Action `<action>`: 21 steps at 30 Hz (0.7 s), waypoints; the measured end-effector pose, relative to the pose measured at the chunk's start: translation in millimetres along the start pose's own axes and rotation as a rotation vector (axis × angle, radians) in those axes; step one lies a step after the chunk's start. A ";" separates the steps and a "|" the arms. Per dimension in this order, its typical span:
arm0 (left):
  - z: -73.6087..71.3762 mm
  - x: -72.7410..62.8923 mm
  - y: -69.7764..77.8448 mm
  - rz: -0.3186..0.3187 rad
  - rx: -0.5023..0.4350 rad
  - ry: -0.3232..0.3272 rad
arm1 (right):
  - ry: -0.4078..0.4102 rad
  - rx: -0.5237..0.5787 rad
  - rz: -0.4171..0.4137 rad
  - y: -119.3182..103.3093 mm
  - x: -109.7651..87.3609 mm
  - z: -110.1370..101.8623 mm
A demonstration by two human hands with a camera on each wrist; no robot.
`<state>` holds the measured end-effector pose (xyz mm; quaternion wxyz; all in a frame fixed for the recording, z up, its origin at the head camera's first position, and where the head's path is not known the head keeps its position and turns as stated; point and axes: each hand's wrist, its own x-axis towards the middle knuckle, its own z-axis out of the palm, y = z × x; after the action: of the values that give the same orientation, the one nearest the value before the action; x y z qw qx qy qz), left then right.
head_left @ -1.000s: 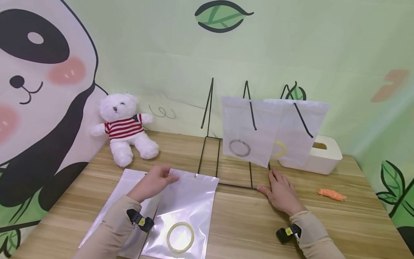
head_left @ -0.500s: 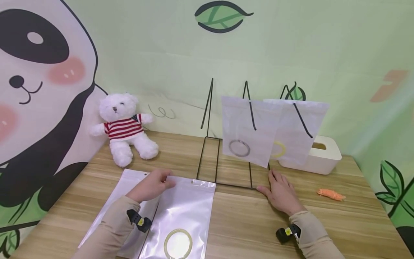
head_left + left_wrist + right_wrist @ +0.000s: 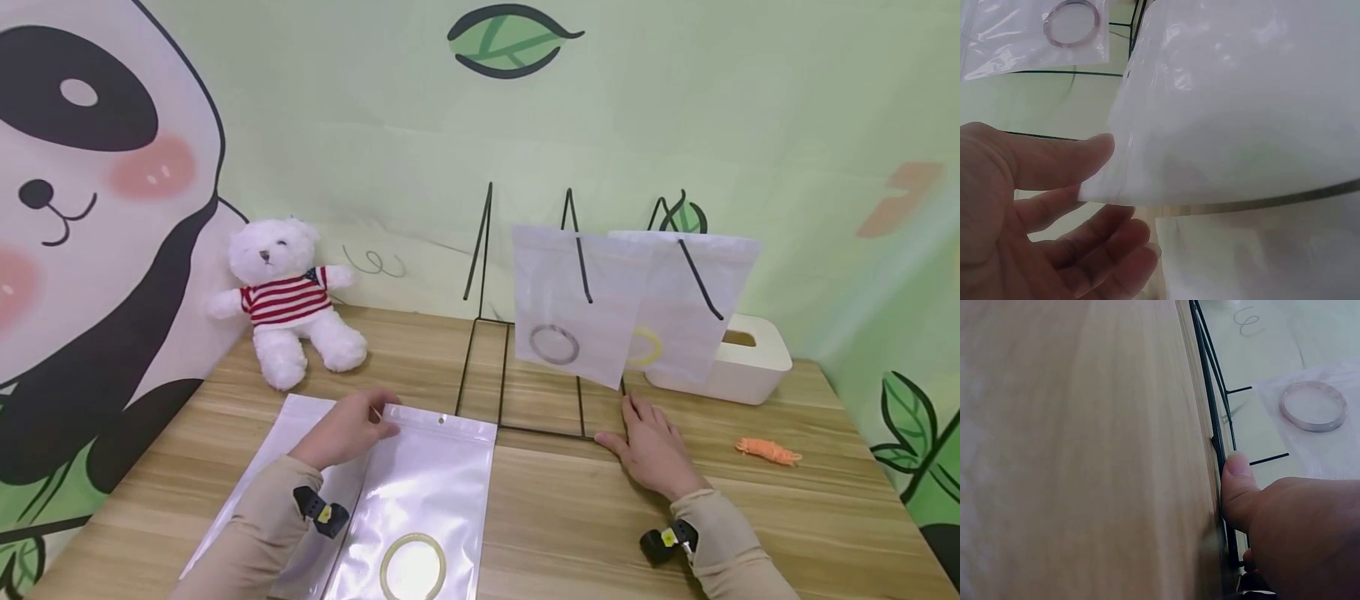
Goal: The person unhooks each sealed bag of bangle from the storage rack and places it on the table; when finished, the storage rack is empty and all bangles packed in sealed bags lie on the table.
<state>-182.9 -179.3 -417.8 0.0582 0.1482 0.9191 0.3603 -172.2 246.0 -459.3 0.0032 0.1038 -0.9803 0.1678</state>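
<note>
My left hand [image 3: 348,429] pinches the top left corner of a clear zip bag [image 3: 431,475], thumb above and fingers beneath in the left wrist view. A yellow bangle [image 3: 412,568] shows inside near its lower end. Partly under my arm lies another pale bag [image 3: 307,408]. My right hand [image 3: 651,446] holds the front right corner of a black wire display rack [image 3: 547,431], its thumb on the front bar. On the rack's hooks hang two bags: one with a greyish bangle [image 3: 555,344], the other behind it with a yellow bangle [image 3: 647,347].
The rack's left hook [image 3: 477,250] bears no bag. A white teddy bear [image 3: 285,304] in a striped shirt sits at the back left. Behind the hanging bags stands a white tissue box [image 3: 757,367]. An orange bundle of cord [image 3: 768,451] lies on the wooden table [image 3: 585,533].
The left hand and its pinched bag have shifted slightly left and toward me, and the bangle in the bag sits lower in view. The right hand stays on the rack.
</note>
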 end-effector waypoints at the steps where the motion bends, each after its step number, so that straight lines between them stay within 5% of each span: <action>1: -0.1 0.0 -0.7 -0.007 -0.007 0.008 | -0.001 0.001 0.000 0.0 0.1 0.0; 10: -3.4 3.5 2.9 -0.032 -0.026 0.042 | 0.018 -0.005 -0.011 -1.5 -1.3 -0.8; 21: -4.3 30.7 47.7 0.034 -0.180 0.167 | 0.014 0.001 -0.005 -0.3 -0.4 0.3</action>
<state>-202.0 -139.2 -382.2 -0.0118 0.1274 0.8820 0.4535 -171.8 245.8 -459.5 0.0106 0.1050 -0.9799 0.1691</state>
